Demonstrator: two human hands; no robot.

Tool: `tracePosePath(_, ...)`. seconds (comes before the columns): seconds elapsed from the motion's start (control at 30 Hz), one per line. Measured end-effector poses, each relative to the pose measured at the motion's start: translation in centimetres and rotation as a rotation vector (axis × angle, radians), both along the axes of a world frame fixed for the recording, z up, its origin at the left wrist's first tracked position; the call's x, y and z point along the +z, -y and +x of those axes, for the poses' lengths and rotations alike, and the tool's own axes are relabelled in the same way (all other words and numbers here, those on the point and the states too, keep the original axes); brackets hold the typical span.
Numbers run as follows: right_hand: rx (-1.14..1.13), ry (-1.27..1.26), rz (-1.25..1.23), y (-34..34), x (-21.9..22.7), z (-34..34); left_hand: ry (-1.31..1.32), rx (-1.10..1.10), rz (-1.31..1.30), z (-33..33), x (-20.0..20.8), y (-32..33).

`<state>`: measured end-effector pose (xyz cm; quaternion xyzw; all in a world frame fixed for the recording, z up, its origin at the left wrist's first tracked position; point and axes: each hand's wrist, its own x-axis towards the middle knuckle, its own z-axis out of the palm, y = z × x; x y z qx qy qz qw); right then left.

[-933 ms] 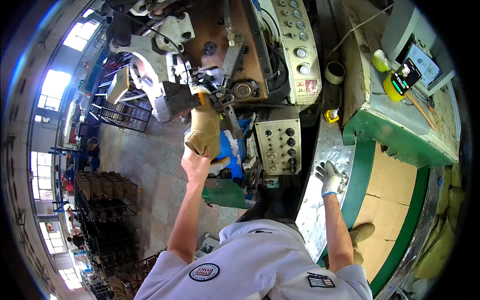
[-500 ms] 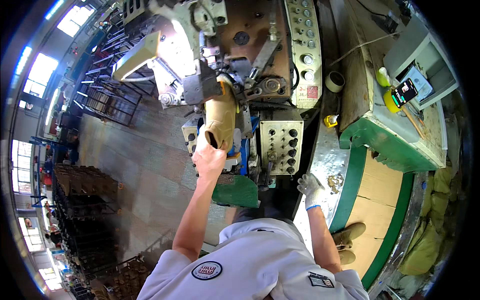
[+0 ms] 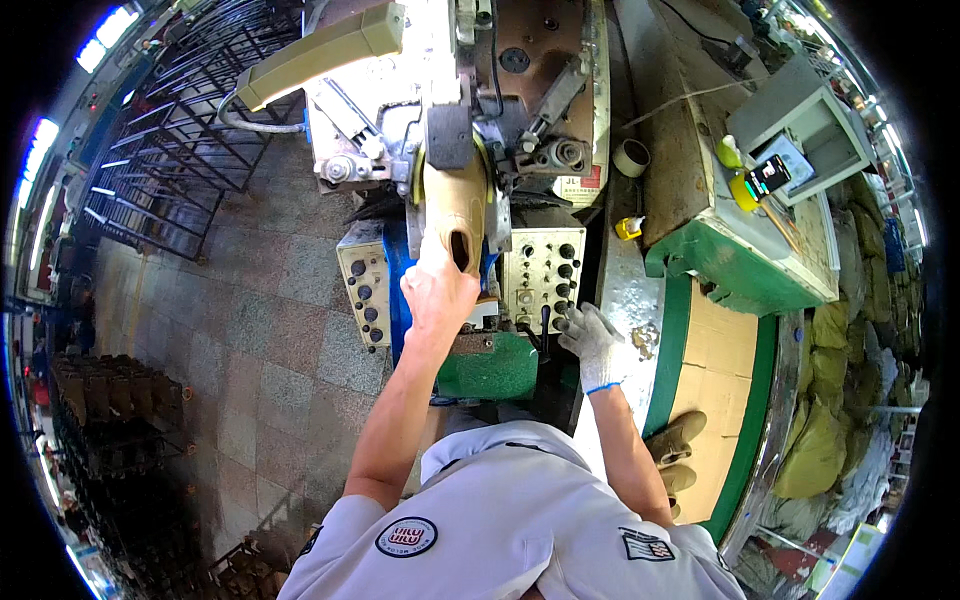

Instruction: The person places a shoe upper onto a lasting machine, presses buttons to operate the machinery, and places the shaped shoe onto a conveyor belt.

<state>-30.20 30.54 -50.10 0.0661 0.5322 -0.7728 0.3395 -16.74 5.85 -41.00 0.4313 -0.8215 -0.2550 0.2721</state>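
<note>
My bare left hand (image 3: 438, 290) is closed round the heel end of a tan shoe upper (image 3: 455, 203), just beside its dark opening. The toe end of the upper sits in the jaws of a shoe machine, under a dark metal block (image 3: 450, 137). My right hand (image 3: 598, 350), in a pale knitted glove with a blue cuff, is at the metal ledge (image 3: 640, 300). Its fingers are stretched and somewhat apart, with nothing seen in them. They are close to a black lever (image 3: 545, 320) below the right control panel (image 3: 543, 262).
A second knob panel (image 3: 366, 292) flanks the machine. Brown shoes (image 3: 676, 440) lie on a cardboard-lined surface (image 3: 715, 385) at right. A phone (image 3: 768, 176) stands on a green-edged bench (image 3: 725, 262). Metal racks (image 3: 175, 170) are at the far left, and a yellow tape roll (image 3: 629, 228) lies on the ledge.
My view has turned, so the machine appears more upright. The upper stays in the jaws with my left hand on it. My right hand now appears nearer the lever and panel.
</note>
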Motion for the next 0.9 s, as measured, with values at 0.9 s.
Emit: tracePosePath(0.9, 0.027, 0.023, -0.607, -4.4, 7.7, 4.9, -0.518, -0.81, 0.182, 6.3, 3.7, -12.8)
